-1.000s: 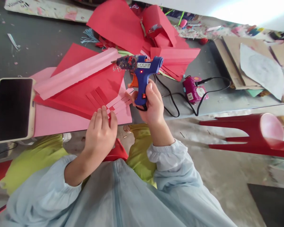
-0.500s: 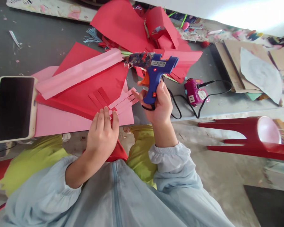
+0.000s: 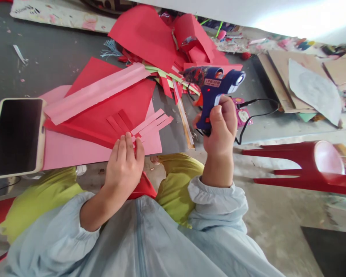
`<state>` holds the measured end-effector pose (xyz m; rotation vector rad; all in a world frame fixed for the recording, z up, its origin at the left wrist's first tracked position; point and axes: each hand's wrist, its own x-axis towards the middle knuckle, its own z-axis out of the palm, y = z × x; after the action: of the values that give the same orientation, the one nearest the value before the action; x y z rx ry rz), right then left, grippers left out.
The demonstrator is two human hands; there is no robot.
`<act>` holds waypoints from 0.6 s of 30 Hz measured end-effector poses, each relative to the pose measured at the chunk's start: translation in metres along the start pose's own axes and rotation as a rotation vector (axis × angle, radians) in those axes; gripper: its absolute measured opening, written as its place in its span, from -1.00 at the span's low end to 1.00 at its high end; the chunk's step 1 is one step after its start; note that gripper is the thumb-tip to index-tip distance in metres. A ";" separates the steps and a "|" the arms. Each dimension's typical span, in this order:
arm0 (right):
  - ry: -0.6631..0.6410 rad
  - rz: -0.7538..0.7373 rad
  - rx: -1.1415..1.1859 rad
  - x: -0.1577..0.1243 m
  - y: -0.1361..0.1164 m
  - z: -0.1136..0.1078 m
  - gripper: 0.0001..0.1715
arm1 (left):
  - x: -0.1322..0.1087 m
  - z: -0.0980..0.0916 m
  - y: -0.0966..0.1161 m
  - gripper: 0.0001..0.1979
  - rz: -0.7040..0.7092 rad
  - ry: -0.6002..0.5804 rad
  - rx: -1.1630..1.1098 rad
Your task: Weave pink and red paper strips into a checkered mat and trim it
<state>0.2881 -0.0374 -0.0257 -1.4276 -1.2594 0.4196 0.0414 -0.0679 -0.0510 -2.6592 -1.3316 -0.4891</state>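
My right hand (image 3: 220,123) grips a blue hot glue gun (image 3: 212,90) by its handle, nozzle pointing left and a small red light lit. It is held up over the right part of the table. My left hand (image 3: 125,163) lies flat, fingers stretched out, on woven pink paper strips (image 3: 154,123) and red paper strips (image 3: 119,121) at the table's front edge. Under them are a folded red paper sheet (image 3: 127,96) and a pink sheet (image 3: 75,152). A rolled pink paper piece (image 3: 96,92) lies across the red sheet.
A phone (image 3: 15,136) lies at the left. Red paper (image 3: 147,34) and green strips are heaped at the back. A magenta power adapter (image 3: 243,113) with a black cord sits behind my right hand. Cardboard pieces (image 3: 300,77) lie at the right, above a red stool (image 3: 300,165).
My right hand has carried the glue gun to the right, away from the papers, and a narrow strip on the table now shows. My left hand has stayed in place.
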 end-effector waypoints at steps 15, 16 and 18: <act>-0.322 -0.253 -1.272 -0.020 -0.011 -0.039 -0.60 | 0.002 0.005 0.002 -0.56 -0.084 -0.016 -0.101; -0.334 -0.264 -1.289 -0.021 -0.009 -0.039 -0.60 | 0.003 0.005 0.002 -0.56 -0.090 -0.025 -0.118; -0.356 -0.279 -1.307 -0.022 -0.005 -0.038 -0.60 | 0.002 0.005 0.002 -0.56 -0.090 -0.032 -0.121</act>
<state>0.3090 -0.0761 -0.0183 -2.2181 -2.1616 -0.4947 0.0458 -0.0661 -0.0551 -2.7232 -1.4811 -0.5578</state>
